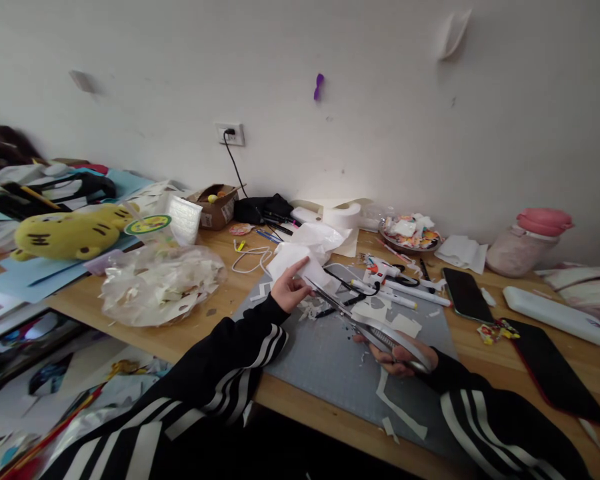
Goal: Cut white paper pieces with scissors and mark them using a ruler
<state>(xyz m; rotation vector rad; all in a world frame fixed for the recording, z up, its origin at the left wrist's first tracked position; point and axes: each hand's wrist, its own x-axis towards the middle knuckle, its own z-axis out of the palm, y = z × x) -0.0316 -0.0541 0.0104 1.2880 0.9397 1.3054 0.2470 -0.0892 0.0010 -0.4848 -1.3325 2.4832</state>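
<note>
Above the grey cutting mat (300, 360), my left hand (291, 288) pinches a piece of white paper (300, 261), its index finger stretched along the sheet. My right hand (397, 353) is wrapped around the grey-and-white handles of a long pair of scissors (365, 321). The blades point up and left, their tips close to my left fingertips and the paper's lower edge. Whether the tips touch the paper is hard to make out. Paper scraps (400, 407) lie on the mat below my right hand, and pens (400, 297) lie behind it.
A clear plastic bag of scraps (155, 287) sits left of the mat. Toward the wall are a tape roll (343, 216), a cardboard box (215, 210) and a bowl of scraps (411, 233). At right are a phone (467, 295), a pink-lidded bottle (525, 247) and a black tablet (560, 370).
</note>
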